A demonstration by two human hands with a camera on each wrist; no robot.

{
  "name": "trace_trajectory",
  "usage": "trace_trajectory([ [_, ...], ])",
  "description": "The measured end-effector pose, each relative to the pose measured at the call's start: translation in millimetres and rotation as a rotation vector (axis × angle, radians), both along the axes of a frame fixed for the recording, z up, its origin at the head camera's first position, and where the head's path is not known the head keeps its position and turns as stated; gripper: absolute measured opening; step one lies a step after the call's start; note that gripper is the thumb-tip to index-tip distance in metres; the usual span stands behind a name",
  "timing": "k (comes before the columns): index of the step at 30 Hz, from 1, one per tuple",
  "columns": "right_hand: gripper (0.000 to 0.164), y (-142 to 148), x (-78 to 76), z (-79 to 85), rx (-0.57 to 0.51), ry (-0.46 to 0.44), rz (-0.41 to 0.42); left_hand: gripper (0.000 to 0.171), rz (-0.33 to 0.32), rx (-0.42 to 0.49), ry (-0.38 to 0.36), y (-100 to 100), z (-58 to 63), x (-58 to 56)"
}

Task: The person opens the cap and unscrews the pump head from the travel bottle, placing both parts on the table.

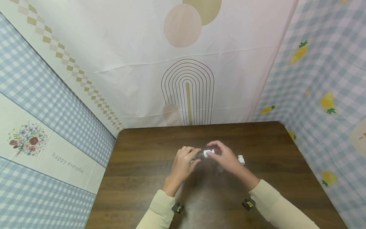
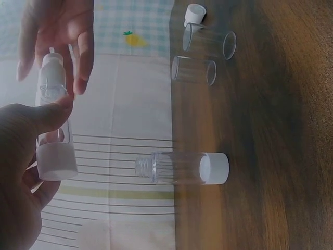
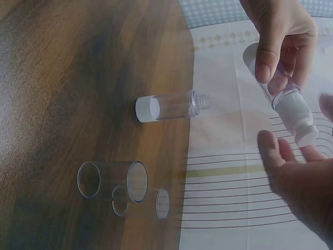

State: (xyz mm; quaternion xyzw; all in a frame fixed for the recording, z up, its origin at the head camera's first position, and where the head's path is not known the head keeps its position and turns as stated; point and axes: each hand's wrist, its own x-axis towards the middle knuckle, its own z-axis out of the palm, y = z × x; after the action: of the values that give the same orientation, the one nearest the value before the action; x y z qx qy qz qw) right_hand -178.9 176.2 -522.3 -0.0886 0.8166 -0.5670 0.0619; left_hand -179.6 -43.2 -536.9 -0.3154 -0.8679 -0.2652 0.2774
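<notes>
My left hand [image 1: 183, 163] grips a small clear pump bottle [image 2: 56, 161] with a white base, thumb on one side and fingers on the other. A white pump top [image 3: 294, 113] sits at the bottle's neck end; whether it is screwed tight I cannot tell. My right hand [image 1: 227, 159] is close around the pump end, its thumb and fingers spread apart. In the right wrist view its fingers lie beside and below the nozzle without pinching it. A second clear bottle [image 2: 179, 167] with a white base stands upright on the table, its threaded neck uncovered.
Two clear cylindrical covers, one larger [image 3: 117, 180] and one smaller [image 2: 193, 71], stand on the wooden table [image 1: 137, 178]. Beyond them is another white pump top [image 1: 241, 160], to the right of my right hand. Patterned cloth [image 1: 137, 92] hangs behind the table and along both sides.
</notes>
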Motion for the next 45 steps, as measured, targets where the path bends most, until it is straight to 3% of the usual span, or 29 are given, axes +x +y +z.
trace_trajectory([
  [7,0.027,0.4,-0.7,-0.1,0.090,-0.084,-0.019,0.044,0.005,-0.010,-0.005,0.8,-1.3,-0.3],
  [15,0.023,0.6,1.1,-0.3,0.050,-0.015,-0.015,0.046,0.001,-0.013,0.008,-0.1,-3.4,-0.1],
  [20,0.026,1.5,2.2,-1.8,-0.011,0.023,0.031,0.046,-0.001,-0.018,0.011,0.2,-5.6,0.1],
  [26,0.042,3.8,1.9,-3.2,-0.071,0.012,0.089,0.045,-0.003,-0.011,0.012,0.9,-6.3,1.2],
  [29,0.043,3.8,2.1,-2.9,-0.060,-0.013,0.063,0.045,-0.002,-0.006,0.019,1.2,-6.5,0.8],
  [35,0.033,2.9,1.3,-1.3,0.073,-0.061,-0.025,0.044,0.005,-0.011,0.026,1.0,-6.1,0.4],
  [45,0.020,3.7,1.4,0.4,0.089,-0.035,-0.022,0.045,0.014,-0.034,-0.004,2.1,-3.9,0.7],
])
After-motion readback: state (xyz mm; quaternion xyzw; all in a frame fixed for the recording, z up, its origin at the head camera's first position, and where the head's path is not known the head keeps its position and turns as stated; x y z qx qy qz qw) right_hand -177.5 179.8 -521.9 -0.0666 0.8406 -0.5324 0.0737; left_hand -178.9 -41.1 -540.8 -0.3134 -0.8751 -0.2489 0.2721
